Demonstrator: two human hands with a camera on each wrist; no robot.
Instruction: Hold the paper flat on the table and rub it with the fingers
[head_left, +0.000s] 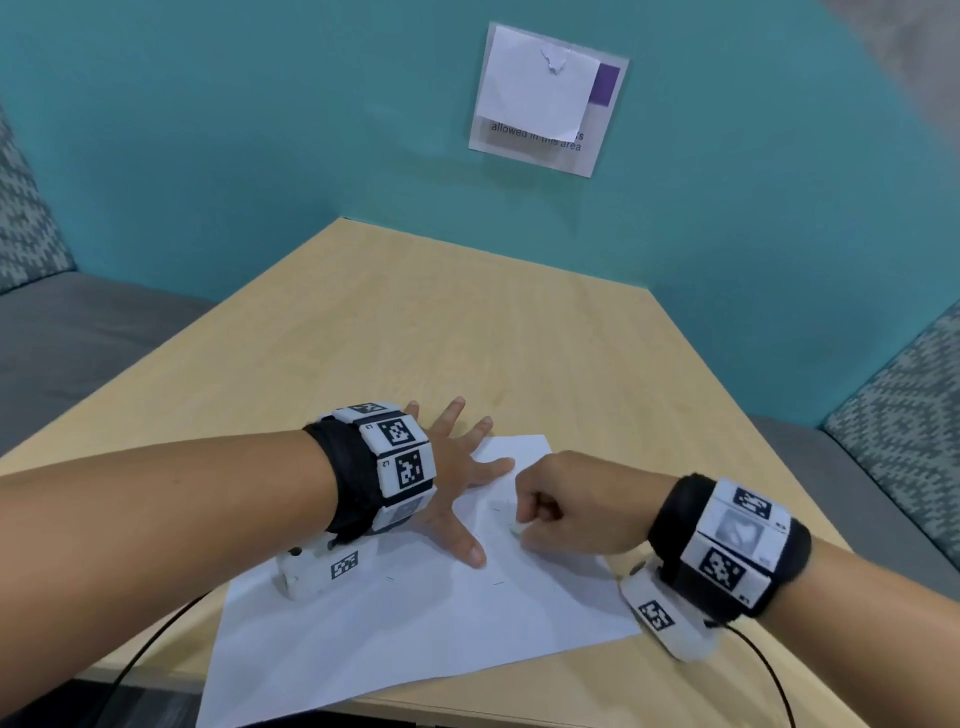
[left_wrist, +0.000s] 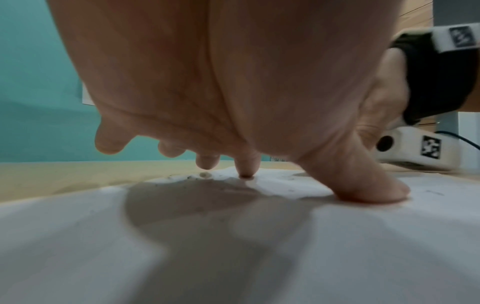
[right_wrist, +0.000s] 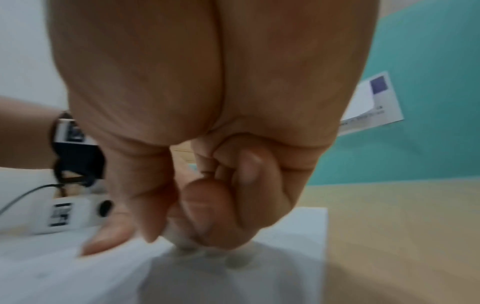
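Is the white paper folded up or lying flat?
Flat. The white sheet of paper lies spread on the light wooden table, the left hand pressing it with straight, splayed fingers.

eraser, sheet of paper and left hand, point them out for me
eraser (head_left: 517, 529), head view, white tip showing below the right fingers.
sheet of paper (head_left: 415, 618), head view, bare middle of the sheet.
left hand (head_left: 453, 470), head view, back of the spread hand.

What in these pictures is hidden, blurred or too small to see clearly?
- Small white object pinched by the right hand: curled fingers cover most of it in the head view; the right wrist view is blurred.
- Wall sign: a white sheet covers most of its text in the head view.
- Faint marks on the paper: too small to read in the head view.
- Paper under the left hand: covered by the palm.
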